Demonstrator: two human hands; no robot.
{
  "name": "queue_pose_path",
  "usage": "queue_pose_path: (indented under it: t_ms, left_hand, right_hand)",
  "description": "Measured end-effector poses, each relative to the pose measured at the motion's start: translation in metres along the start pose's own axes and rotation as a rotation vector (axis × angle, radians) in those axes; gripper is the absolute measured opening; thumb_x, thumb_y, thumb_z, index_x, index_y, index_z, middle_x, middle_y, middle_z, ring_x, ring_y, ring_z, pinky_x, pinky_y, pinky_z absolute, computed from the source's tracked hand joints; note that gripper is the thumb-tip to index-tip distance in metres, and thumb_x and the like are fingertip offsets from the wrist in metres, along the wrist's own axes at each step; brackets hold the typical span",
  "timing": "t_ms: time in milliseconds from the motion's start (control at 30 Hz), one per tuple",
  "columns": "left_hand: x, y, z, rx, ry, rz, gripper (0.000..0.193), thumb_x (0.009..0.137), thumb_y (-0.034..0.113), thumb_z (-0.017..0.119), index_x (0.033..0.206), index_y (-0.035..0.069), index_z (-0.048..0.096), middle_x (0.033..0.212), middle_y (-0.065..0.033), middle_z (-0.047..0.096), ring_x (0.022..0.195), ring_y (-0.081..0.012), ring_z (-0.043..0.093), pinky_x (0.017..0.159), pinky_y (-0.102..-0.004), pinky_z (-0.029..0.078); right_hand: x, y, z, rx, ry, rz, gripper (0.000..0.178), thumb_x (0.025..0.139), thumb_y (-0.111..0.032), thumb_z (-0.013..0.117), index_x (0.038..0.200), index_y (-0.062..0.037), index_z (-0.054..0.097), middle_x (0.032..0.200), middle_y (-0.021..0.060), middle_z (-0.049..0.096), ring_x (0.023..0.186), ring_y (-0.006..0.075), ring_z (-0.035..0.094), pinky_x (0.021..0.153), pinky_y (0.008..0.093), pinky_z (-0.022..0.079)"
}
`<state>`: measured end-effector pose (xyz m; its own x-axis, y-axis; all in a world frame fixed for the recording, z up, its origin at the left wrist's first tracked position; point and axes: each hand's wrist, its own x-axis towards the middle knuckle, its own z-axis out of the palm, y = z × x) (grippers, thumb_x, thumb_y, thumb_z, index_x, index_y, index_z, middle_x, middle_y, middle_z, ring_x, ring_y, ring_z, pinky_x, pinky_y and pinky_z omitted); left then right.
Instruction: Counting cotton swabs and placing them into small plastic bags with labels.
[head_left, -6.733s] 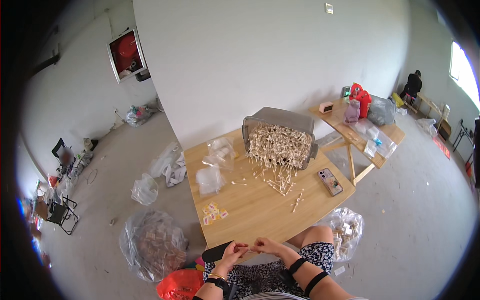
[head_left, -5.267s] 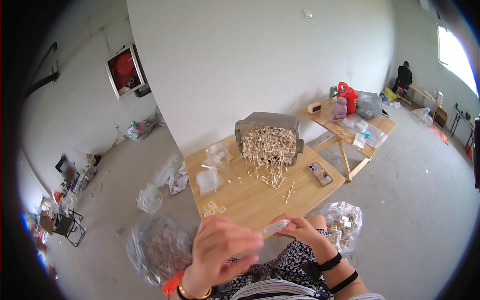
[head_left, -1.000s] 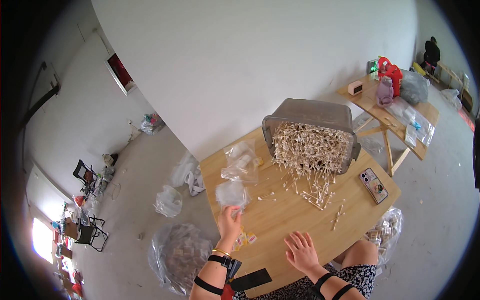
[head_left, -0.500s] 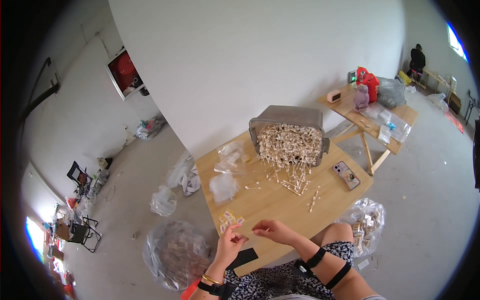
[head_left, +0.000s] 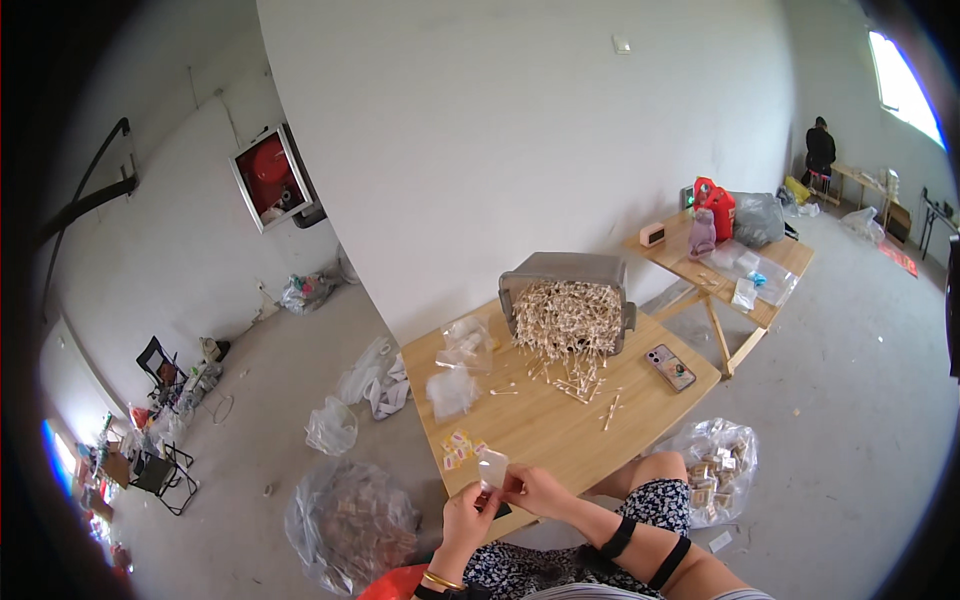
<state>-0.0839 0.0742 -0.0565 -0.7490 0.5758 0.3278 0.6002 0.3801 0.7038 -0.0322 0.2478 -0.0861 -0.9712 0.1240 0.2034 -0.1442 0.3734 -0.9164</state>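
Observation:
Over the table's near edge, a small clear plastic bag [head_left: 492,467] stands upright between my hands. My left hand [head_left: 468,515] pinches its lower part, and the fingers of my right hand [head_left: 535,490] are closed on its right side. Just beyond them lie several small yellow-and-white cards [head_left: 460,449]. A stack of clear bags [head_left: 452,394] rests farther up the table's left side, with a larger clear bag [head_left: 466,344] behind it. Cotton swabs [head_left: 565,318] spill from a grey plastic bin [head_left: 577,267] lying on its side. A few swabs are loose on the wood.
A phone [head_left: 670,367] lies on the table's right side. Big clear sacks of packets stand on the floor, one at left [head_left: 350,525], one at right [head_left: 718,470]. A folding table [head_left: 720,290] at right holds a red bag [head_left: 714,206]. A person [head_left: 820,147] is far off.
My hands, apart before, have come together, and the small clear bag now shows plainly between them. The head view has tilted up and shifted slightly.

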Motion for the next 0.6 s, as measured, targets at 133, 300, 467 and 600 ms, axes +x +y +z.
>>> queue_pose_path:
  t_ms: [133,300,467,600]
  left_hand:
    - [-0.007,0.002,-0.005,-0.078,0.023,0.031,0.019,0.093,0.021,0.069,0.089,0.002,0.068,0.078,-0.013,0.071,0.07,-0.027,0.072,0.061,-0.0351,0.055]
    - [-0.015,0.016,-0.019,0.142,-0.043,-0.067,0.027,0.087,0.028,0.074,0.091,0.002,0.067,0.083,-0.0146,0.071,0.076,-0.0273,0.071,0.068,-0.0386,0.054]
    - [-0.012,0.042,-0.022,0.303,0.153,0.214,0.061,0.074,0.03,0.085,0.122,0.001,0.06,0.117,-0.0201,0.064,0.108,-0.0354,0.063,0.088,-0.0459,0.048]
    - [0.001,0.048,-0.024,0.308,0.127,0.397,0.087,0.07,0.028,0.088,0.142,0.005,0.044,0.12,-0.0161,0.059,0.112,-0.036,0.056,0.098,-0.0493,0.042]
  right_hand:
    - [-0.006,-0.001,0.006,0.054,-0.052,0.023,0.023,0.087,-0.02,0.076,0.087,-0.0026,0.062,0.077,0.0058,0.066,0.071,0.017,0.062,0.065,0.0327,0.05]
    - [-0.011,0.01,0.006,0.27,0.171,0.091,0.023,0.089,-0.02,0.078,0.086,-0.005,0.06,0.075,-0.0003,0.061,0.069,0.0076,0.054,0.063,0.0253,0.046]
    - [-0.011,-0.005,0.004,0.4,0.143,0.141,0.019,0.091,-0.016,0.075,0.088,-0.0044,0.06,0.079,-0.0002,0.063,0.073,0.008,0.057,0.066,0.0248,0.047]
    - [-0.014,-0.021,0.003,0.784,-0.193,0.197,0.012,0.095,-0.012,0.069,0.093,-0.0071,0.059,0.089,-0.0025,0.063,0.081,0.0065,0.058,0.072,0.0226,0.047]
